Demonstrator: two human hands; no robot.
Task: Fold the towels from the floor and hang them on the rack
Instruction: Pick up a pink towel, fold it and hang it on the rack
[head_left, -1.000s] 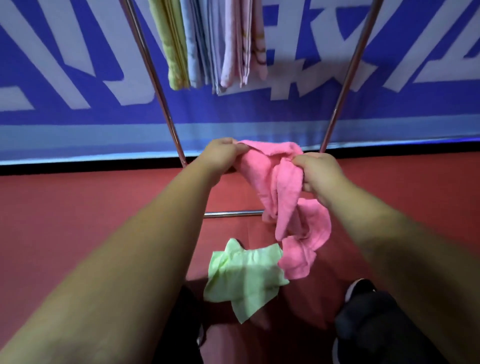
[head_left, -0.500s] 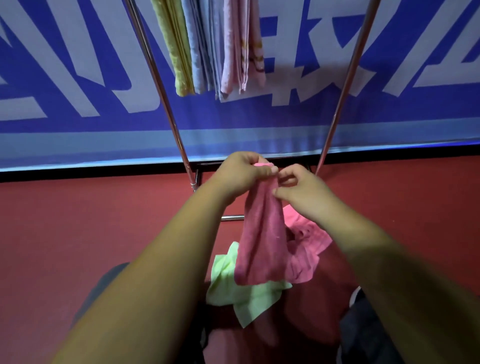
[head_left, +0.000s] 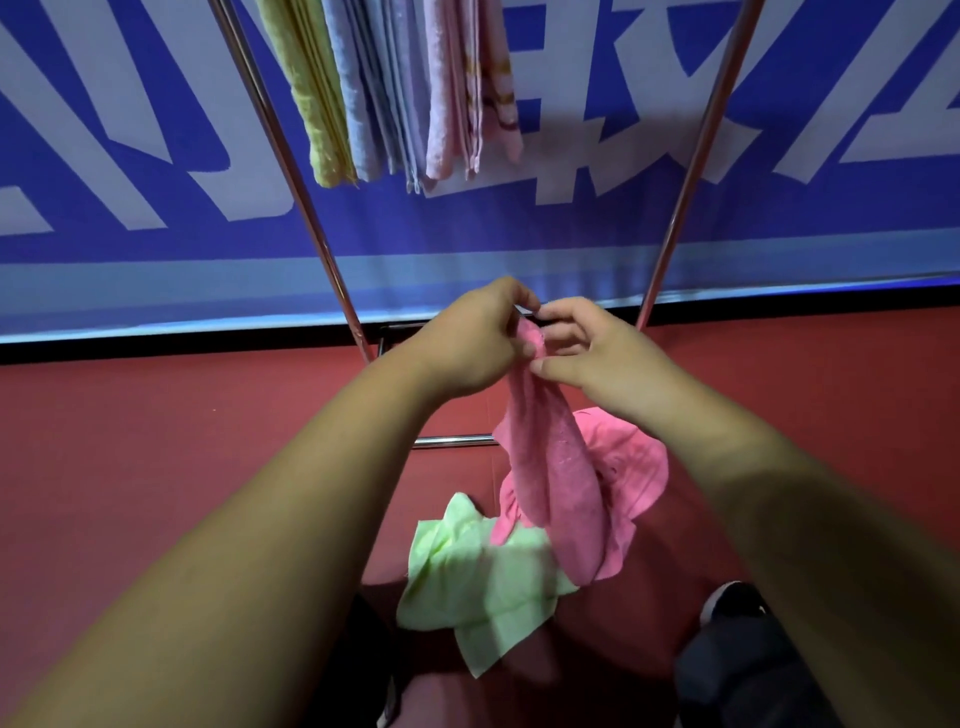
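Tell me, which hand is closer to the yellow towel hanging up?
Left. The left hand is below the yellow towel and a little to its right; the right hand sits farther right. Both pinch the pink towel.

Background: a blue banner (head_left: 467, 228) with large white lettering is stretched above a black strip (head_left: 156, 354); a dark shoe (head_left: 728, 600) is seen lower right.

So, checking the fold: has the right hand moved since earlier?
Yes. The right hand moved left, away from the right pole, to the left hand on the towel.
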